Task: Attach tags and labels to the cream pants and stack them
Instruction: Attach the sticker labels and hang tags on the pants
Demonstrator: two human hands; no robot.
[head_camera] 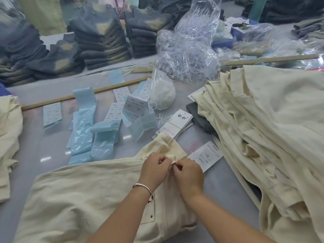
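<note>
1. Cream stack [273, 123] at right; blue labels [82, 134] and tags [175, 125] beyond.
2. Pants [84, 199] lie flat, nearest, long axis left–right.
3. Left hand [154, 170] and right hand [188, 176] pinch a loop [171, 157], fingers curled, beside tag [207, 156].

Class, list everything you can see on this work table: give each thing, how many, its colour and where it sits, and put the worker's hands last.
pants being tagged: one, cream, front centre
pile of pants: one, cream, right
folded pants: some, cream, left edge
hang tag: one, white, beside the hands
tag bundle: one, white, centre
label strips: many, light blue, centre left
bag of plastic fasteners: one, clear, back centre
dark jeans stacks: several, back
left hand: pinching waistband
right hand: pinching string
</note>
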